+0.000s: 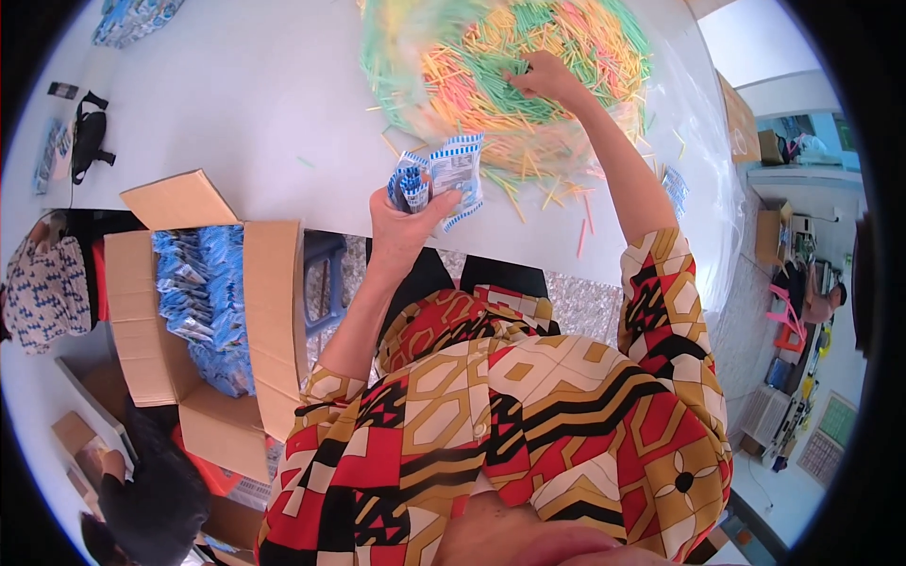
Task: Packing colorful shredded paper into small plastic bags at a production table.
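Note:
My left hand (401, 226) is closed around several small blue-and-white plastic packets (458, 174) above the table's near edge. One packet stands up flat beside the thumb, while others are bunched in the palm. My right hand (549, 77) reaches into a big heap of thin coloured sticks (604, 47), green, yellow, orange and pink. Its fingers are bent together at some green sticks; whether any stick is gripped cannot be made out. A clear plastic bag (401, 71) surrounds the heap, its near side blurred. Loose sticks (585, 217) lie scattered near its front.
A cardboard box (274, 321) full of blue packets (203, 292) stands open at the left, below the white table (255, 123). A single packet (674, 189) lies right of my forearm. A black strap-like item (90, 137) rests far left. Two people sit at the left.

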A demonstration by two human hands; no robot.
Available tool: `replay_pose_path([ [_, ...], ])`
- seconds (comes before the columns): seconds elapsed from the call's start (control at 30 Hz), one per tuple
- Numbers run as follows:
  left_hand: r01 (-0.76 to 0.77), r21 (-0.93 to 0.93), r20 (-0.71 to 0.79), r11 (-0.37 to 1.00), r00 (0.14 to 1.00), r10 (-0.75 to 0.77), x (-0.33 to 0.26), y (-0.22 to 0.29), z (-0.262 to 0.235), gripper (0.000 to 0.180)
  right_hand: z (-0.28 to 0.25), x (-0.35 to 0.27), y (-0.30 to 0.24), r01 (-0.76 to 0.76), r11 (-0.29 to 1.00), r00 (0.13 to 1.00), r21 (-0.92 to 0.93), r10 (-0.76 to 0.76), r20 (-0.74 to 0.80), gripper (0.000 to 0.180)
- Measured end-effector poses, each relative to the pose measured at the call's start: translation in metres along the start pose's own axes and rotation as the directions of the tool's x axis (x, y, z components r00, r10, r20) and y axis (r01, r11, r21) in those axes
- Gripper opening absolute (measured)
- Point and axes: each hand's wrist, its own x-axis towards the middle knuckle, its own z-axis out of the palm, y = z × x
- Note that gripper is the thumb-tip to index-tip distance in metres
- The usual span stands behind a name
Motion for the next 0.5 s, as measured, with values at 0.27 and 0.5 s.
replay_pose_path([
  [0.27,-0.049,0.034,-0.059,0.998,0.997,0.051,0.002,0.006,0.003,0.014,0.005,-0.012,0.016,0.182,0.982,0.952,-0.059,-0.191,-0.238,0.026],
  [0.5,-0.082,0.108,-0.048,0.991,0.995,0.087,0.011,0.009,0.006,0.014,0.008,-0.018,0.034,0.254,0.954,0.89,-0.161,-0.296,-0.346,0.026],
])
